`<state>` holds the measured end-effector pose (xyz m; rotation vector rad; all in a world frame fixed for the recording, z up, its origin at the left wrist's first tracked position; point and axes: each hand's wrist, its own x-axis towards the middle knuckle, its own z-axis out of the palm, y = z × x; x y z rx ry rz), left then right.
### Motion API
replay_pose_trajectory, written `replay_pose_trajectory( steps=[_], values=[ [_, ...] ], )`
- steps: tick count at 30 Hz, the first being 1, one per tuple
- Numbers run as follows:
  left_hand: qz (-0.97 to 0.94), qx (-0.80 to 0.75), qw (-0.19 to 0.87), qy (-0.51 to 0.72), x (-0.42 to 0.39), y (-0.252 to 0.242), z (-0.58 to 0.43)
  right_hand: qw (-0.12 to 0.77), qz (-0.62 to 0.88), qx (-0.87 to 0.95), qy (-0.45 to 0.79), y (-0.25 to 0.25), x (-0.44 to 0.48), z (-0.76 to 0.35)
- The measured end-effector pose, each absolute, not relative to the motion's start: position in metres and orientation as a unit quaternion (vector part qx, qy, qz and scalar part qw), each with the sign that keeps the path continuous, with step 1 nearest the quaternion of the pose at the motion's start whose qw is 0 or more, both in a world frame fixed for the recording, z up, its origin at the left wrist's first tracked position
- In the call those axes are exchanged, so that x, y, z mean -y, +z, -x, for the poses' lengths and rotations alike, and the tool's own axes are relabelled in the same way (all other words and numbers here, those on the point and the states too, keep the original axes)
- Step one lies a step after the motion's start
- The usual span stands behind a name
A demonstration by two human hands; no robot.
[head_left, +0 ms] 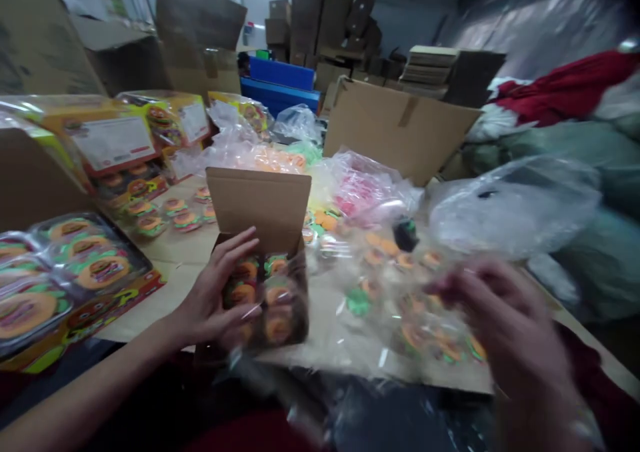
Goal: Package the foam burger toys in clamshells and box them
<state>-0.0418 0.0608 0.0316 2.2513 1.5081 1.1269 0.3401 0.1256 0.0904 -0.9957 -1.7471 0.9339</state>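
Note:
A small cardboard box (pixel 259 349) with its lid (pixel 260 202) raised stands before me, holding several burger-shaped toys (pixel 278 295), which look wrapped in clear plastic. My left hand (pixel 217 295) lies at the box's left side, fingers spread and thumb stretched over the contents. To the right, my right hand (pixel 500 305) hangs over loose burger toys (pixel 445 342) in clear wrapping. Motion smears its bent fingers, and whether they hold anything cannot be made out. Near these toys are a green piece (pixel 358 301) and a dark object (pixel 405 233).
Filled display packs (pixel 103 269) of burger toys stand on the left, with more packs (pixel 113 139) behind. Clear bags of pink pieces (pixel 357 185) and orange pieces (pixel 280 159) lie mid-table. A large carton (pixel 395 125) stands behind; plastic sacks (pixel 565 145) crowd the right.

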Motion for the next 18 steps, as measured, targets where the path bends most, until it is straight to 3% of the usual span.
replay_pose_trajectory(
  steps=[4, 7, 12, 18],
  values=[
    [-0.665, -0.418, 0.441, 0.434, -0.061, 0.048, 0.033, 0.39, 0.329, 0.667, 0.544, 0.087, -0.159, -0.278],
    [-0.571, -0.397, 0.58, 0.424, -0.053, 0.042, 0.048, 0.369, 0.302, 0.665, 0.574, 0.077, -0.176, -0.25],
    [-0.449, -0.462, 0.607, 0.466, -0.038, 0.03, 0.082, 0.327, 0.266, 0.697, 0.579, 0.064, -0.175, -0.228],
    [-0.47, -0.496, 0.581, 0.442, -0.028, 0.022, 0.078, 0.32, 0.256, 0.722, 0.557, 0.062, -0.173, -0.207]
  ],
)
